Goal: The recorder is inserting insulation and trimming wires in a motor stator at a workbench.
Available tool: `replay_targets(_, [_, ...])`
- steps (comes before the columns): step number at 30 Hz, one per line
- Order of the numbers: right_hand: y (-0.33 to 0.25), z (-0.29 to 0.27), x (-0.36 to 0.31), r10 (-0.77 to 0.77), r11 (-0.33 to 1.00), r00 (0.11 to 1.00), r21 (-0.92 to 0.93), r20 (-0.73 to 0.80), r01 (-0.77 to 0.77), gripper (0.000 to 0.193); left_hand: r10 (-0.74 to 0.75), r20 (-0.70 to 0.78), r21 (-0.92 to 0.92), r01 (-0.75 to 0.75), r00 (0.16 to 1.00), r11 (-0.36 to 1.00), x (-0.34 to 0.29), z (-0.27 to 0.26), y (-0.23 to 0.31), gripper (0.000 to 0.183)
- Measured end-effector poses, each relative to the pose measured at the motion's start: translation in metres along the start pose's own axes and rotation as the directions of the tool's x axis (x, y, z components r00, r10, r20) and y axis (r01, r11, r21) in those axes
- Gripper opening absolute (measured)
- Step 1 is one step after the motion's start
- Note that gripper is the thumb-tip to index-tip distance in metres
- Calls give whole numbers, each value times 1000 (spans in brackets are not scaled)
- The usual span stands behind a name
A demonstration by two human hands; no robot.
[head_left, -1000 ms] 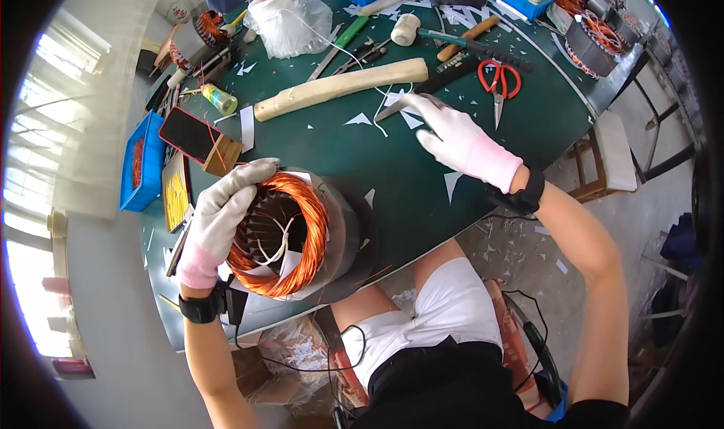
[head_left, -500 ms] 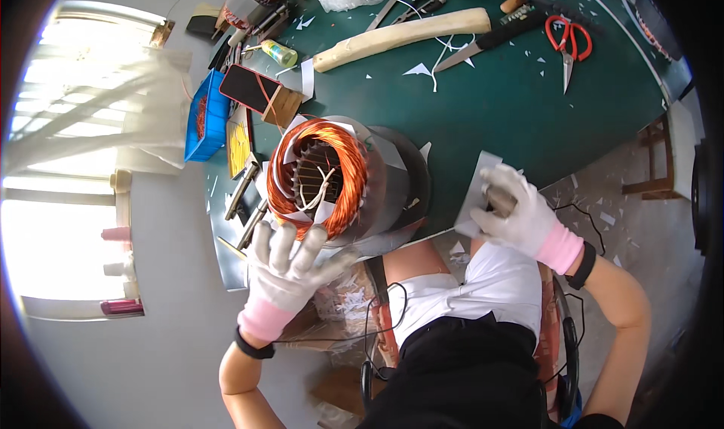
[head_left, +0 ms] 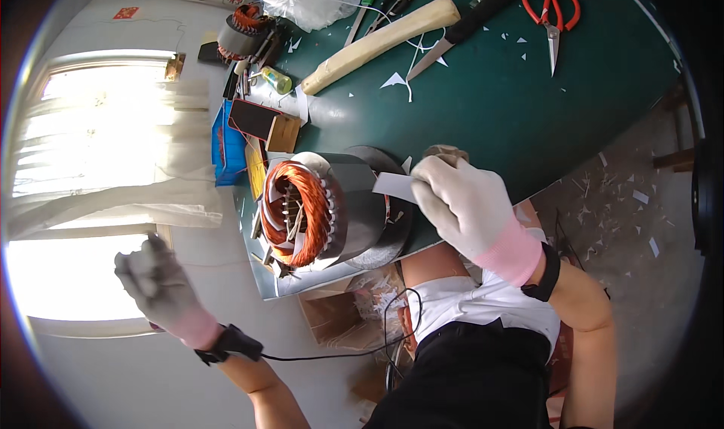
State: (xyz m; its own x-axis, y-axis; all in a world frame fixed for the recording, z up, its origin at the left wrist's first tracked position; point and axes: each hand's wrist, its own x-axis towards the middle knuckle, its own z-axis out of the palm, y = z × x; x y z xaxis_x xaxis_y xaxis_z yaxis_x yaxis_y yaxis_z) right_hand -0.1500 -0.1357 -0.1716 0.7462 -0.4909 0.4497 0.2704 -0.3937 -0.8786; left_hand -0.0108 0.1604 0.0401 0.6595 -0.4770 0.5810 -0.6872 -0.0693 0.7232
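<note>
Hands apart — right hand pinching white paper strip, left hand curled, grip unclear; grey metal cylinder with orange copper windings between them — likely strip-handling step, next needs steady aim.

Free tabletop centre — stator left, knife beyond

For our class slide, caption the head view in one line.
White slip in the grip of the gloved right hand, near a copper-wound stator on a green table; left hand apart.
</note>
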Motion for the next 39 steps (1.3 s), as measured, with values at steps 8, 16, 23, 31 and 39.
replay_targets(8, [-5, 24, 33, 296, 729, 891, 522, 343, -443, 9, -461, 283, 126, 444, 841, 887, 5, 52, -98, 64])
replay_targets(16, [-7, 38, 40, 219, 761, 901, 513, 374, -398, 11, -639, 187, 125, 627, 746, 769, -2, 117, -70, 58])
replay_targets(23, [-11, 37, 36, 269, 729, 882, 517, 386, -448, 12, -660, 97, 102, 652, 745, 751, -13, 116, -69, 53])
replay_targets(31, [-11, 43, 29, 253, 819, 921, 442, 298, -367, 13, -152, 532, 716, -346, 833, 606, -26, 96, -22, 30])
replay_targets(39, [-16, 45, 11, 276, 815, 957, 507, 84, -280, 13, -374, 691, 564, -138, 618, 814, 61, 142, -45, 40])
